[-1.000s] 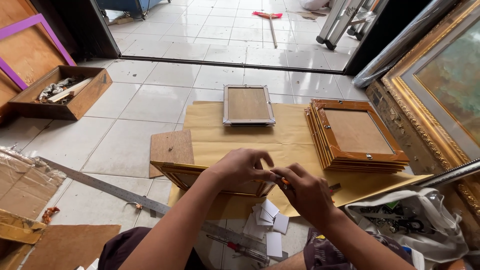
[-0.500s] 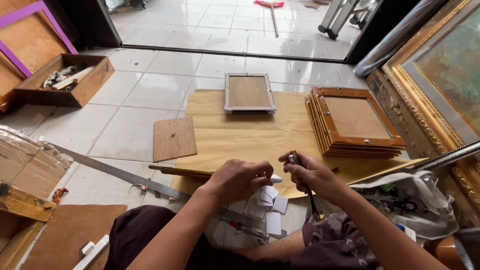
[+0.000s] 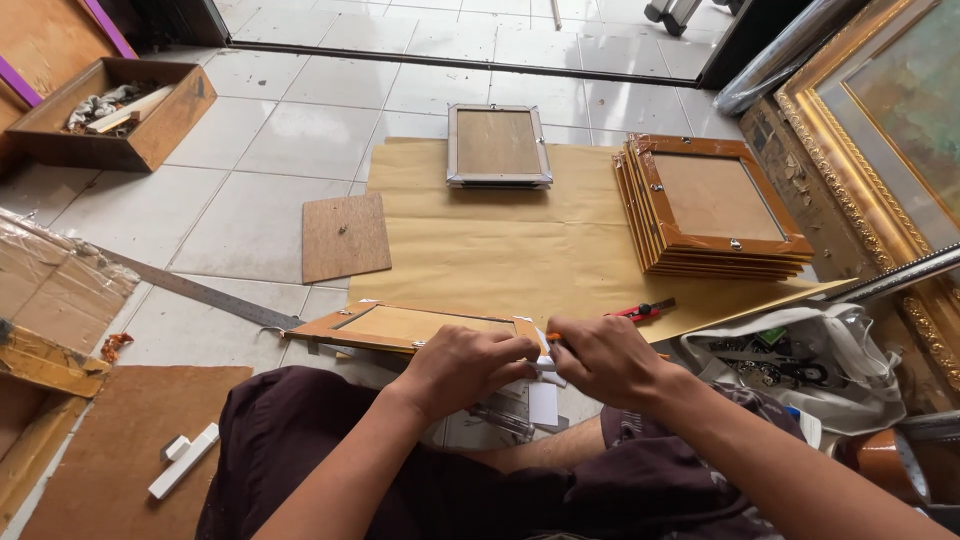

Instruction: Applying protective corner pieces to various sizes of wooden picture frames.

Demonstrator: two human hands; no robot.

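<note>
matt wooden frame (image 3: pixel 420 327), glossy floor tiles (image 3: pixel 300 130)

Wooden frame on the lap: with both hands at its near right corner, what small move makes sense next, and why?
Probably steady the wooden frame with the left hand while the right hand works the corner: both hands meet there, and a small white piece sits between them.

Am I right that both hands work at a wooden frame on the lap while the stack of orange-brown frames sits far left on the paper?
Not quite. In the head view the stack of orange-brown frames sits at the right of the paper, not the left. Both the left hand and right hand are at the wooden frame.
</note>
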